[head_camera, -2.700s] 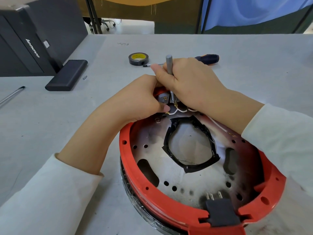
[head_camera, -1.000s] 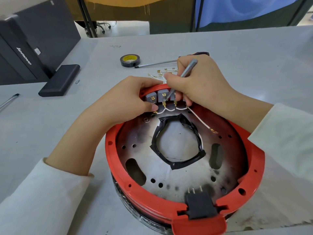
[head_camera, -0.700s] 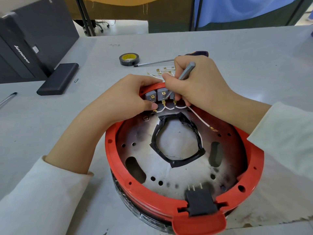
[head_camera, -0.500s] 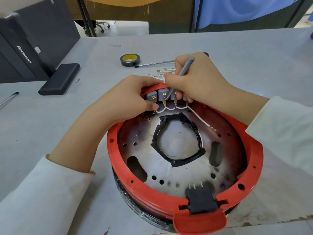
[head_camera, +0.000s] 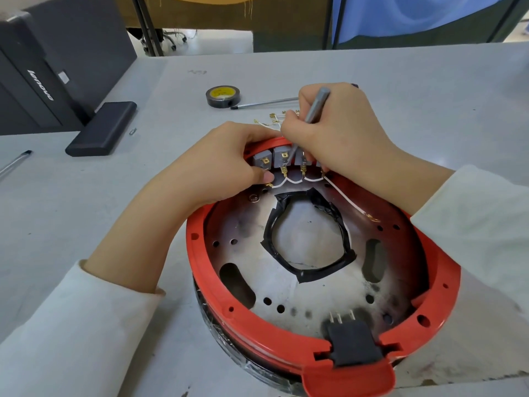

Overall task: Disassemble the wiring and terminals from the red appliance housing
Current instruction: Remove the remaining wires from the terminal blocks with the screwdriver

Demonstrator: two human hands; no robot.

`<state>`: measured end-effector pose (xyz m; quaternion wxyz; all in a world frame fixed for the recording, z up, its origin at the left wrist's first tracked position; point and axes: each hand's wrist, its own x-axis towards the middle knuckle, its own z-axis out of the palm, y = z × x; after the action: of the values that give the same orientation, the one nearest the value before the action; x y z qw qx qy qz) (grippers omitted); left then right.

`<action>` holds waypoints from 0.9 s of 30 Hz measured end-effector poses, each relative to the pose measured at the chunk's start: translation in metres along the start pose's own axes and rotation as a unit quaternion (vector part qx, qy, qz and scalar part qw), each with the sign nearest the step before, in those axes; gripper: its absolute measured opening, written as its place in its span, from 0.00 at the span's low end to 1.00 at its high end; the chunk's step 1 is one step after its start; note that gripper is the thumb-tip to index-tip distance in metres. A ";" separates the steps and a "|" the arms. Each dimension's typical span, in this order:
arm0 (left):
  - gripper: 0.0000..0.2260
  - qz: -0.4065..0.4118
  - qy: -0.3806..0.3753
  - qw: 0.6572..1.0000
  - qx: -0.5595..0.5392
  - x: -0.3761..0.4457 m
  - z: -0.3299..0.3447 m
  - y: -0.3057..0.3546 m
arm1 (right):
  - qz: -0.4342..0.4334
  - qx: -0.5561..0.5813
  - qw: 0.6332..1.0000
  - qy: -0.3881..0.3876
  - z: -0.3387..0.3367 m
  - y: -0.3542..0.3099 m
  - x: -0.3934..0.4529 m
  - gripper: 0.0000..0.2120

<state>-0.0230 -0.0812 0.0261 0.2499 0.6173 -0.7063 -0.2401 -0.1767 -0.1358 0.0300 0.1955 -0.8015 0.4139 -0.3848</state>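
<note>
Red plastic forms the rim of the round appliance housing, which is set on the grey table close to its near edge. At the far rim, grey terminal blocks are joined by looped white wiring. The far rim is gripped by the left hand, its fingers curled. A grey tool is pinched by the right hand, tip between the blocks. Loose wires and a tape roll are seen beyond, with open tabletop to the right.
</note>
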 end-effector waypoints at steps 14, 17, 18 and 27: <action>0.24 0.009 0.002 1.000 0.010 0.001 0.000 -0.001 | -0.025 0.003 1.000 -0.015 0.000 0.001 -0.001 0.17; 0.24 0.008 0.000 1.000 0.010 0.001 0.000 -0.001 | 0.014 0.036 0.999 -0.038 -0.002 0.001 0.002 0.15; 0.24 0.007 0.000 1.000 0.010 0.001 0.000 -0.001 | 0.025 0.042 0.998 -0.046 -0.002 0.001 0.004 0.15; 0.24 -0.001 0.005 1.000 0.008 0.002 0.001 0.000 | 0.077 0.062 0.991 -0.090 -0.003 0.004 0.013 0.14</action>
<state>-0.0238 -0.0831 0.0252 0.2481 0.6212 -0.7063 -0.2317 -0.1763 -0.1485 0.0346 0.3106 -0.7848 0.4307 -0.3197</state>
